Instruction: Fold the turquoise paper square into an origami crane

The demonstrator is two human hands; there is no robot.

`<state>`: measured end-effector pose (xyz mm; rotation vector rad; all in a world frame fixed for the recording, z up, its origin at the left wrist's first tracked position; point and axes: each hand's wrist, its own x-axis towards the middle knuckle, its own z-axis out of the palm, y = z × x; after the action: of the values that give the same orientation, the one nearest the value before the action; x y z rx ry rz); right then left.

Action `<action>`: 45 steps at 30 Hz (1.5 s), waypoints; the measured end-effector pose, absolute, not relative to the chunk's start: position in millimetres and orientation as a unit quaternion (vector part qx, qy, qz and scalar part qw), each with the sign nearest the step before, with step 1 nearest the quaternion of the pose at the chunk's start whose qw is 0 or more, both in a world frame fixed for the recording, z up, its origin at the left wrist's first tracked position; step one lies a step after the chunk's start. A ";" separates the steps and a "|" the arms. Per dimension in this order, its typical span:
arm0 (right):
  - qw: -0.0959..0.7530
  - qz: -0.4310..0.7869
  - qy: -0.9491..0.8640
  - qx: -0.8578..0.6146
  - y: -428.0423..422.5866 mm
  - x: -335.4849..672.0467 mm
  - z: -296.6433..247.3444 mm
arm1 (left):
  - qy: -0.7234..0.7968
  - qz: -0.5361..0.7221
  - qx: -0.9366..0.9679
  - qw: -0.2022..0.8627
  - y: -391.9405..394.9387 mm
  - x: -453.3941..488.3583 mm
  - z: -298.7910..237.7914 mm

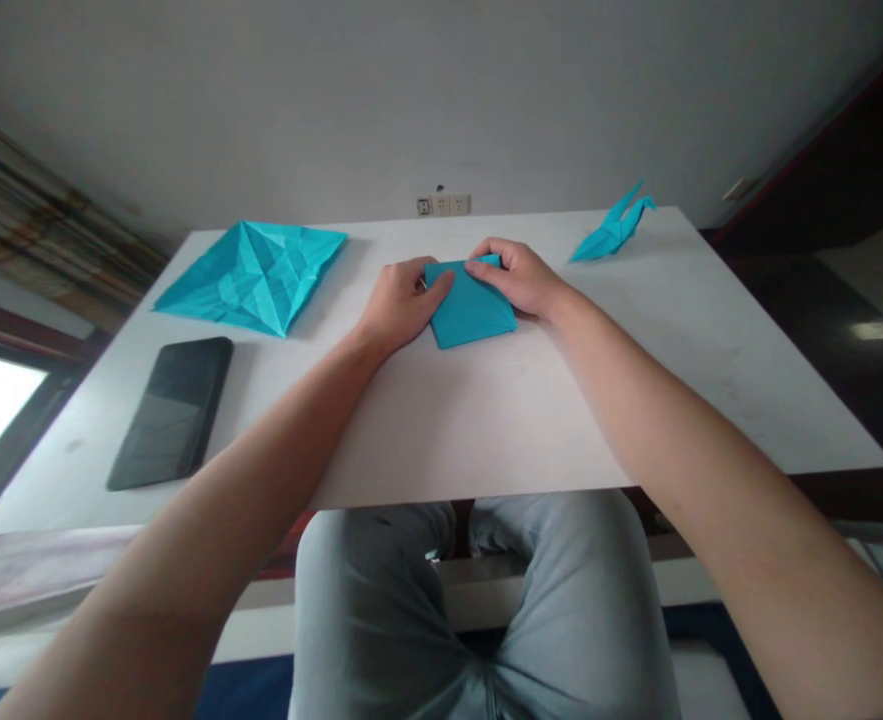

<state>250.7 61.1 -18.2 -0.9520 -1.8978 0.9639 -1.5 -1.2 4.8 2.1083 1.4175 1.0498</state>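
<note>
Between my two hands is a folded piece of blue paper [475, 312], roughly square, its near edge tilted slightly over the white table. My left hand [405, 303] grips its left side, thumb on top and fingers mostly hidden behind. At the far right corner, my right hand [520, 275] pinches the paper, with the thumb pressed on its upper face and the fingers curled around the far edge.
On the white table [441, 430], a creased sheet of blue paper [261, 275] lies at the back left. A black phone [175, 410] rests nearer on the left. A blue origami crane [612, 232] stands at the back right. Wall sockets [443, 205] sit beyond the far edge.
</note>
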 end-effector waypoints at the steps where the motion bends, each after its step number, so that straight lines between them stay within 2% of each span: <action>1: 0.394 0.378 -0.748 -0.376 61.0 250.6 -18.0 | 0.505 0.375 0.752 0.196 -1.1 -1.5 4.5; 45: 0.379 0.355 -0.759 -0.392 58.3 251.1 -16.5 | 0.518 0.358 0.751 0.200 -4.8 0.1 9.3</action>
<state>251.1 58.3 -16.5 -1.0018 -1.9390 0.9062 0.1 -4.8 9.3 2.0983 1.4477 1.0010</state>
